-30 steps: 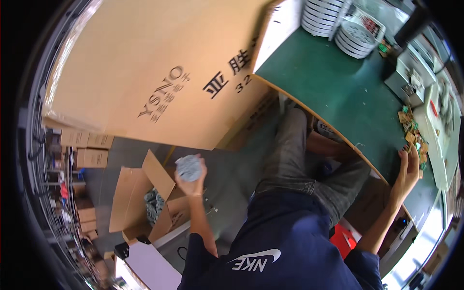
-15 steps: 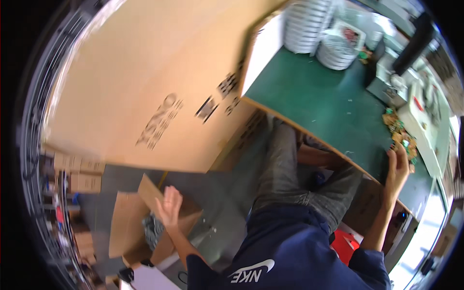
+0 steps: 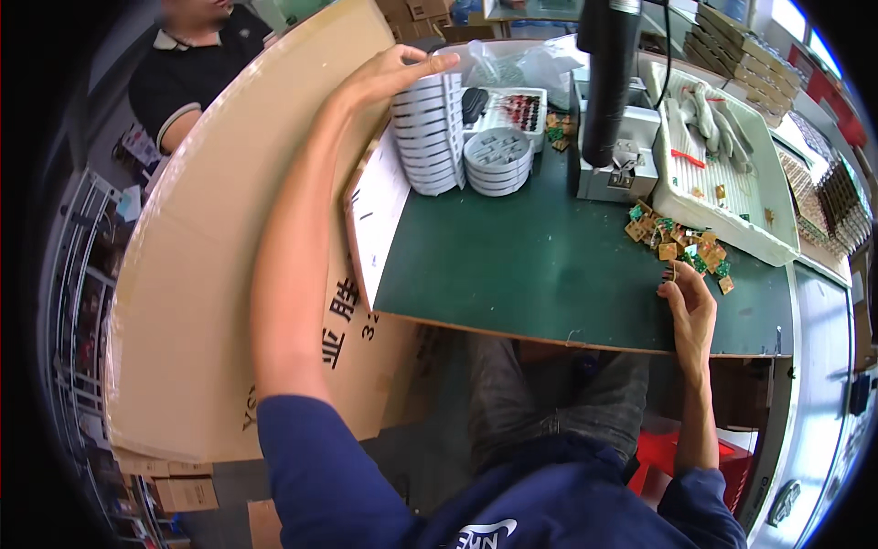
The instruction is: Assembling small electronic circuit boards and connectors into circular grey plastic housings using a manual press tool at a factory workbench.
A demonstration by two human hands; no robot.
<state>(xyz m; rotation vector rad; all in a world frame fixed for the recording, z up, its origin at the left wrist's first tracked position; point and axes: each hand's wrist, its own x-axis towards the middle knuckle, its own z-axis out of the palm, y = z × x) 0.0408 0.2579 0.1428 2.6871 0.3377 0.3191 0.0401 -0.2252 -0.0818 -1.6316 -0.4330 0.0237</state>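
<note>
Left hand (image 3: 393, 73) now atop white tray stack (image 3: 428, 133), up from floor box.

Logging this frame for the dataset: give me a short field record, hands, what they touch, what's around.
left hand: raised, on top of the tall stack of white trays
right hand: on the green mat, fingertips at the pile of small circuit boards
near stack: shorter round tray stack
left side: large cardboard sheet
back: black cylinder over a grey machine
other person: dark shirt, far left
</note>
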